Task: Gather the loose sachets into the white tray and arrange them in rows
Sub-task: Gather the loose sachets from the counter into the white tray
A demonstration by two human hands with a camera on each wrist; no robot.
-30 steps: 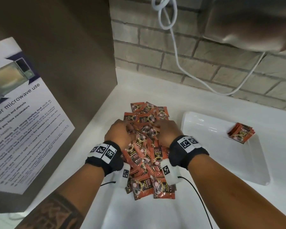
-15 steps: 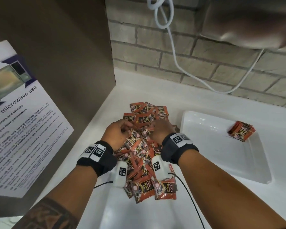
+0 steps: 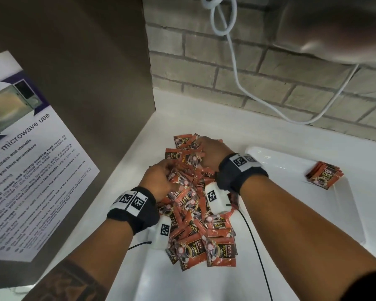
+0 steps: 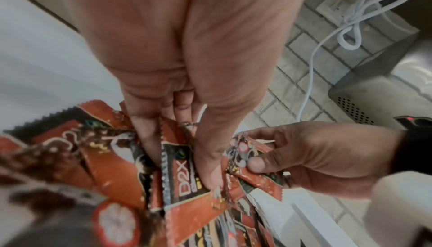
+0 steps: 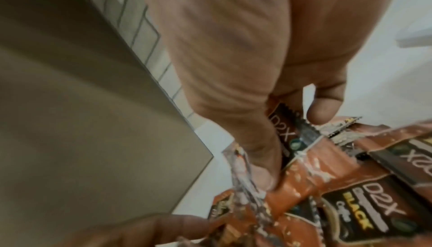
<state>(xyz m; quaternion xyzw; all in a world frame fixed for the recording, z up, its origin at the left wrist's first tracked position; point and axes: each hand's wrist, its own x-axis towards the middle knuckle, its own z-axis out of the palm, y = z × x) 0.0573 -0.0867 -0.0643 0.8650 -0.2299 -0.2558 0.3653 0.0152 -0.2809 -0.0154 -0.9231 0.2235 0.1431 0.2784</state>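
Note:
A heap of red D2X coffee sachets (image 3: 195,222) lies on the white counter, left of the white tray (image 3: 291,168). A small stack of sachets (image 3: 323,175) sits at the tray's far right. Both hands are dug into the heap. My left hand (image 3: 167,177) pinches sachets (image 4: 184,177) between thumb and fingers near the heap's middle. My right hand (image 3: 206,151) is farther back on the heap, its thumb and curled fingers gripping sachets (image 5: 285,134). In the left wrist view the right hand (image 4: 268,156) pinches a sachet edge right beside the left thumb.
A brown appliance side with a microwave-use notice (image 3: 30,170) walls off the left. A brick wall (image 3: 269,79) with a hanging white cable (image 3: 237,83) is behind. A steel appliance (image 3: 334,29) overhangs the top right. White counter (image 3: 182,118) stretches behind the heap.
My right hand has moved farther back along the heap, away from me. My left hand stays near the middle, still working in the sachets.

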